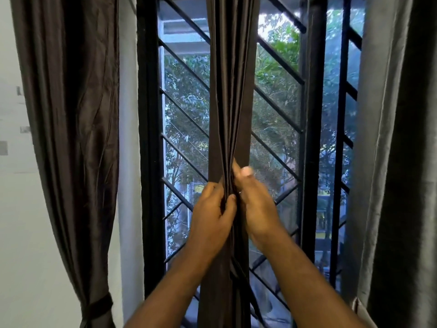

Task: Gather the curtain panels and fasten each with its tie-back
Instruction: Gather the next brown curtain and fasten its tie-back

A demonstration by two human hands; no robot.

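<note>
On my feed the middle curtain panel [228,91], dark brown and glossy, hangs bunched into a narrow column of folds down the centre of the window, in front of the black diagonal window grille [184,110]. Both hands meet on it a little below the window's mid-height. The left hand [212,209] grips the column from its left edge: the thumb [230,200] presses onto the front folds and the other fingers curl round behind the cloth, where I cannot see them. The right hand [255,204] is just beside it, touching it at the folds, with its fingers hooked into the pleats from the right and its thumb lifted clear; this hand is blurred, so I cannot tell how tightly it pinches. Below the hands a narrow dark strip [238,273] hangs along the panel, and I cannot tell whether it is a tie-back or only a fold. At the window's left edge the left curtain panel [71,114] is drawn in near the bottom left corner by a dark tie-back [98,306] wrapped round it, beside the pale wall [19,209]. At the right edge the right curtain panel [402,162] hangs loose and wide. Green trees [276,67] show through the glass.
</note>
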